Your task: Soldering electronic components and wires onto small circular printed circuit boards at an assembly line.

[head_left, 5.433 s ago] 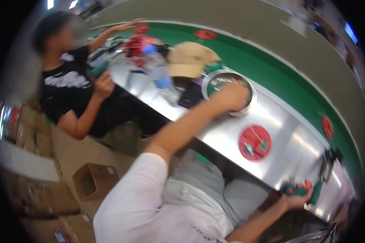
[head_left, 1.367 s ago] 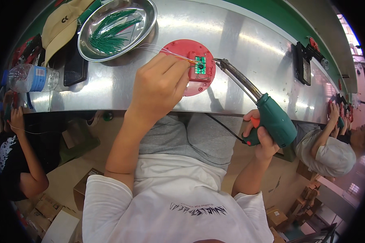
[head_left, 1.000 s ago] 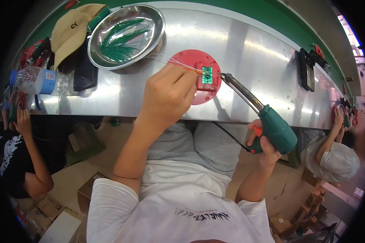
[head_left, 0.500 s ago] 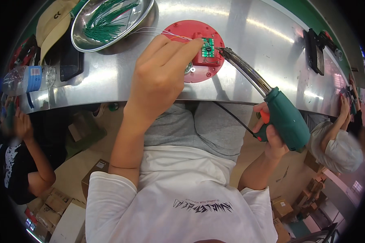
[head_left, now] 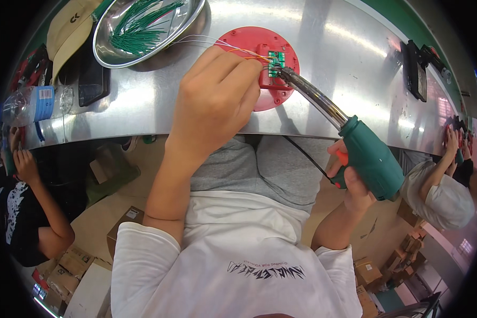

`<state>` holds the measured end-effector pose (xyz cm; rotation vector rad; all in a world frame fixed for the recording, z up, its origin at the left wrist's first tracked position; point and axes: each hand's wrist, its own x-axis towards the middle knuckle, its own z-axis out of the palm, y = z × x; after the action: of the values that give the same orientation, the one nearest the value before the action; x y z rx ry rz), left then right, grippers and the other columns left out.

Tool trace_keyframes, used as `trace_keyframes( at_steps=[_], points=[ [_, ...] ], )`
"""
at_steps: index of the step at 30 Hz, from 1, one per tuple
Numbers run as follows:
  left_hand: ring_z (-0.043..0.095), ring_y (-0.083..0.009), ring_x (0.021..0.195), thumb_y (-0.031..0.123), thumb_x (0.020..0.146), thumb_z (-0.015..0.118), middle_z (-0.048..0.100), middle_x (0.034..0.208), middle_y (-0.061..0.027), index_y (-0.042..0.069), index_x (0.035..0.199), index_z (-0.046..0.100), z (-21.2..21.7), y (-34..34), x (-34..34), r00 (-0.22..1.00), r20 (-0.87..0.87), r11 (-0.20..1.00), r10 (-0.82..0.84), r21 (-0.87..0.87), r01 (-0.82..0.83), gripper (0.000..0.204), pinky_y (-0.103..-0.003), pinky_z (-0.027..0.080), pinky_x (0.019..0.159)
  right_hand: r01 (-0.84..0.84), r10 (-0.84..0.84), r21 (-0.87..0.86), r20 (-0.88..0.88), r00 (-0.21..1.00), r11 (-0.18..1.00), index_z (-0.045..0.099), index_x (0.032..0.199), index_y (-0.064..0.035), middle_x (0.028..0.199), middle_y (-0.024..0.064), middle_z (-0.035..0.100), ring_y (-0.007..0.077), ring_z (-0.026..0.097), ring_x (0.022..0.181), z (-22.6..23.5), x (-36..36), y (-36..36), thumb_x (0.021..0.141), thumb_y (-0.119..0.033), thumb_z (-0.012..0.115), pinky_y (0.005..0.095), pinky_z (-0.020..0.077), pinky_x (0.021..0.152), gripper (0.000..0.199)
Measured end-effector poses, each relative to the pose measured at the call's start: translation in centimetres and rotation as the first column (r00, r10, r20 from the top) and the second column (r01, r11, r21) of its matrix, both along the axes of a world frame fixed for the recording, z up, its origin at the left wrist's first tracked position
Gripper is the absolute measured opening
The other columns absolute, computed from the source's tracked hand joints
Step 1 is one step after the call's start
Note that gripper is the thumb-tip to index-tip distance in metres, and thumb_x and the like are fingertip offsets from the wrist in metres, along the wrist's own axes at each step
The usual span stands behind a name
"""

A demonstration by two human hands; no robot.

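Observation:
A round red fixture (head_left: 281, 90) lies on the steel bench (head_left: 323, 42) and carries a small green circuit board (head_left: 276, 57). My left hand (head_left: 214, 100) rests over the fixture's left half and pinches thin wires (head_left: 206, 41) that run to the board. My right hand (head_left: 350, 177) grips the green handle of a soldering gun (head_left: 368, 159). Its long metal barrel (head_left: 312, 98) reaches up and left, and the tip touches the board.
A shiny metal bowl (head_left: 143, 26) with several green wire pieces sits at the upper left, beside a tan cap (head_left: 69, 32), a dark phone (head_left: 93, 87) and a clear water bottle (head_left: 34, 103). Other people sit at far left (head_left: 26, 212) and far right (head_left: 442, 185). Cardboard boxes lie below.
The soldering gun's tip has moved in from beside the fixture onto the green board. My left hand still holds the wires at the board.

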<state>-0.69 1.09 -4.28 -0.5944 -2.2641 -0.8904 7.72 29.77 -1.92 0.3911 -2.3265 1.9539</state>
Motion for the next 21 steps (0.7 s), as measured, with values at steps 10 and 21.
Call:
trace_keyframes(
  at_steps=[10,21],
  points=[
    [0.067,-0.0272,0.077,-0.004,0.08,0.079,0.073,0.087,-0.0095,0.001,0.093,0.075,-0.16,0.1,-0.1,1.0,-0.024,1.0,-0.014,-0.002,0.014,0.015,-0.037,0.054,0.068,0.04,-0.037,-0.063,0.037,0.999,0.997,0.062,0.129,0.0134,0.104,0.0305,0.072,0.0219,0.067,0.06,-0.09,-0.06,-0.47,0.095,-0.023,0.07,0.0306,0.0513,0.054,0.051],
    [0.067,-0.028,0.076,-0.005,0.08,0.079,0.072,0.086,-0.0104,0.0,0.093,0.074,-0.15,0.08,-0.11,1.0,-0.027,1.0,-0.016,-0.018,0.015,0.014,-0.037,0.054,0.068,0.061,-0.049,-0.103,0.112,0.992,0.993,0.063,0.122,0.0145,0.097,0.0273,0.07,0.0227,0.066,0.059,-0.08,-0.22,-0.11,0.094,-0.022,0.071,0.0311,0.0506,0.051,0.046]
  ],
)
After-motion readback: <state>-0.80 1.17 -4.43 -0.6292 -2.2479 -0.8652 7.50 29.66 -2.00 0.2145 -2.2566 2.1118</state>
